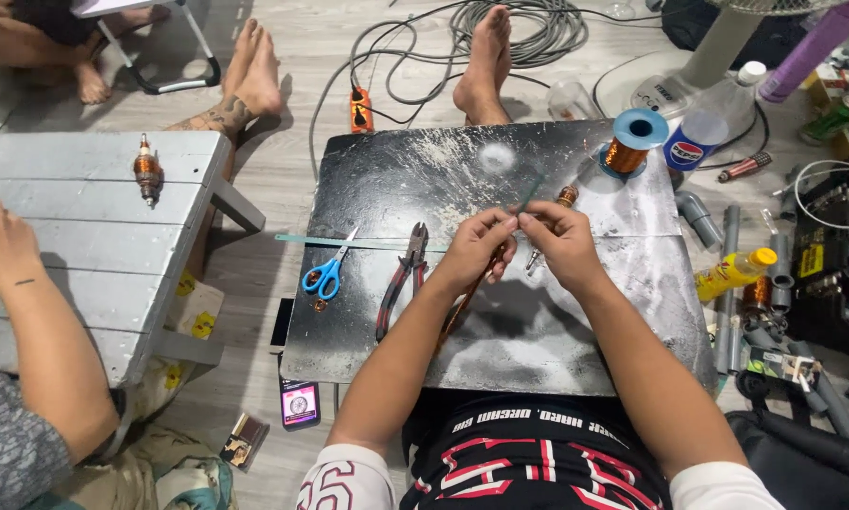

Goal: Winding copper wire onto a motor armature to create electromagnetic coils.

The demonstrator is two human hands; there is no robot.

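Seen from the head camera, a person seated on the floor works over a dark, paint-scuffed board (405, 179) laid across the lap. The left hand (476, 247) and the right hand (561, 241) meet just above the board's middle, fingertips pressed together and pinching a thin greenish strip (528, 195) that rises between them toward the far edge. A bundle of copper wire (462, 302) runs down under the left wrist; whether that hand also holds it cannot be told.

A small motor armature (549, 227) lies on the board just behind the right hand, partly hidden by it. Red-handled pliers (403, 279) and blue-handled scissors (328, 274) lie to the left of the hands, apart from them, beside a long thin green strip (349, 242). A spool of copper wire (632, 142) stands at the board's far right corner, near a clear plastic bottle (717, 118).

At left, another person's forearm (37, 331) rests on a grey slatted table (84, 179), where a second armature (146, 170) lies. Cables (528, 33) coil on the floor beyond.
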